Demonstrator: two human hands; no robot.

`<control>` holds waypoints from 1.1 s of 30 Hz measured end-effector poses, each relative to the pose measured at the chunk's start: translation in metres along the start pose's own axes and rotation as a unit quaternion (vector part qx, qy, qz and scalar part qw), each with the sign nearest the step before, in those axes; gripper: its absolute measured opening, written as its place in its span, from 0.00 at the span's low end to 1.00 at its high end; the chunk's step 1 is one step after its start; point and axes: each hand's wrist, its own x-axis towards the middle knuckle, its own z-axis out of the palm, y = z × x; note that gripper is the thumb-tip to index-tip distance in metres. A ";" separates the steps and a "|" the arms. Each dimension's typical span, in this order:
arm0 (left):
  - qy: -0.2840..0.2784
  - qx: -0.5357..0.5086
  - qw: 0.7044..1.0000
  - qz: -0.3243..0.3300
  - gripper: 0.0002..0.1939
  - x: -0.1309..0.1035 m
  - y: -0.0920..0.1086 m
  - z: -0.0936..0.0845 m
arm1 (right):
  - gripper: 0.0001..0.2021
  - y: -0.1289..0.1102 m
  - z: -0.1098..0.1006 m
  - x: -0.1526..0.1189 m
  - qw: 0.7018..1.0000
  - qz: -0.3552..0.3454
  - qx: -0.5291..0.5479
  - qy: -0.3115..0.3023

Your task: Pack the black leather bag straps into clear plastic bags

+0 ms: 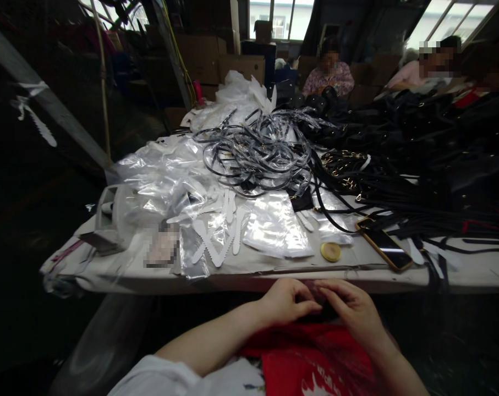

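Note:
Just past the near table edge, above a red apron, my left hand and my right hand come close together. The fingers of both are curled and pinched, facing each other. Something dark and small seems to lie between the fingertips, too dim to make out. On the table ahead are clear plastic bags, white serrated plastic strips and a round yellowish disc. Behind them lies a tangle of black straps in clear wrapping.
A phone lies near the front edge on the right. A grey tape dispenser stands at the left end. Black straps with gold clasps and dark bags pile up to the right. Two people sit across the table.

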 end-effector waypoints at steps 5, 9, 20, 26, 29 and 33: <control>-0.018 0.005 1.000 -0.003 0.17 0.000 0.000 0.001 | 0.16 0.003 0.001 -0.003 0.999 0.024 -0.011 0.020; -0.013 0.024 1.000 0.012 0.14 -0.001 -0.003 0.003 | 0.15 -0.005 -0.004 -0.003 1.000 -0.012 -0.002 -0.024; -0.023 0.022 0.999 0.024 0.16 -0.002 -0.006 -0.001 | 0.12 -0.010 0.002 -0.005 0.997 -0.006 -0.055 -0.061; -0.024 0.052 0.998 0.002 0.19 -0.002 -0.004 -0.002 | 0.14 -0.007 0.000 -0.005 0.998 0.028 -0.047 -0.034; -0.033 0.031 0.999 -0.003 0.17 -0.001 -0.004 -0.003 | 0.08 -0.011 -0.001 -0.003 0.997 0.002 -0.031 -0.065; -0.035 0.038 0.999 -0.007 0.18 0.001 -0.003 -0.004 | 0.14 -0.017 0.001 0.001 0.997 0.000 -0.075 -0.032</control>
